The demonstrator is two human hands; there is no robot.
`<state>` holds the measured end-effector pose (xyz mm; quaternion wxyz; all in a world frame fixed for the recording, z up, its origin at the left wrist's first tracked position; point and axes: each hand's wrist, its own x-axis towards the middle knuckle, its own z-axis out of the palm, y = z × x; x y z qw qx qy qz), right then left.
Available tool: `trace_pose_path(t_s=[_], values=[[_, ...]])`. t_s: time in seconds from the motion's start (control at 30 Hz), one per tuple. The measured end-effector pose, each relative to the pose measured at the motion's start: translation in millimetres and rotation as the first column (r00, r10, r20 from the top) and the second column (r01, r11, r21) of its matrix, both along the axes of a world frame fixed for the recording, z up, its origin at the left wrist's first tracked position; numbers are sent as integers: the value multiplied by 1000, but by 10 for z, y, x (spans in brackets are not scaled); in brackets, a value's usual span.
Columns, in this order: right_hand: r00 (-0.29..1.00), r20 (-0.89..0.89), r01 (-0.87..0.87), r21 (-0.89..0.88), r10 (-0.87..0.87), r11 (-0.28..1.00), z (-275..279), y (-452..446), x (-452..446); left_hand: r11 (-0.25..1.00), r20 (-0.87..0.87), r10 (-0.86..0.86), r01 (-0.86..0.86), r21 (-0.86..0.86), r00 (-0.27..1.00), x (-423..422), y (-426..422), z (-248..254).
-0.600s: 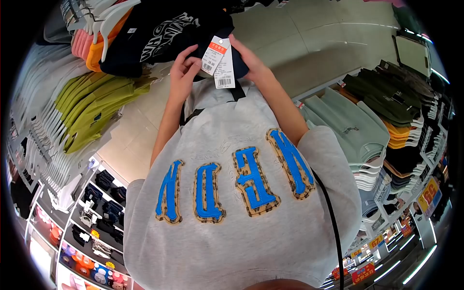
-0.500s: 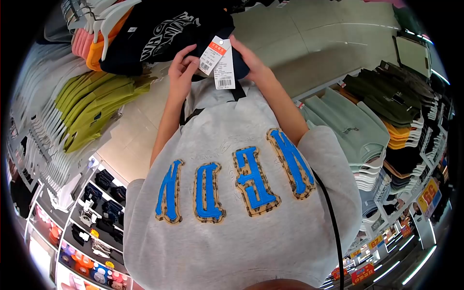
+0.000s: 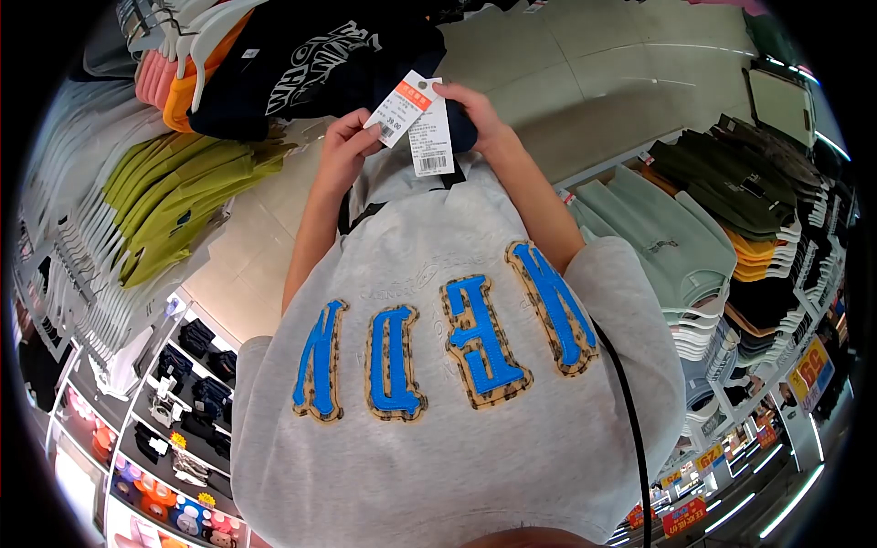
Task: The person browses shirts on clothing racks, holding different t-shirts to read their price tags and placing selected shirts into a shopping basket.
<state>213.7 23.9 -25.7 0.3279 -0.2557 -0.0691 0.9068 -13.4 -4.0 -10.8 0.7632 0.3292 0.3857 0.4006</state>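
Note:
My left hand (image 3: 347,146) is closed at the lower left corner of a white price tag (image 3: 403,111) with an orange band, thumb and finger pinching it. The tag is tilted and overlaps a longer white tag (image 3: 431,151) with a barcode at its lower end. My right hand (image 3: 473,111) pinches the upper right of the tags with its thumb in front; its other fingers are mostly hidden. Behind the tags is dark navy fabric (image 3: 464,137), next to a black shirt (image 3: 320,64) with white lettering that hangs at the upper left.
Green shirts (image 3: 178,196) on white hangers stand at the left. A rack at the right holds pale green sweatshirts (image 3: 653,233) and dark olive tops (image 3: 731,169). Shelves (image 3: 174,429) with folded clothes are at the lower left. Tiled floor (image 3: 566,82) lies ahead.
My left hand has moved onto the corner of the orange-banded tag and now pinches it. That tag has turned to a steeper tilt, and my right thumb has come onto the tags.

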Motion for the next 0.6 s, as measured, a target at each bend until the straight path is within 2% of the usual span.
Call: trace_pose_path(t_s=[0.17,0.6], values=[[999,40,5,-1,-5,1000,-1,-14,-15,999,117,7,-2,-44,993,6,-17,17],[1000,-8,2,-10,-2,1000,-39,-34,-18,984,160,128,-105,-142,979,86,-33,26]])
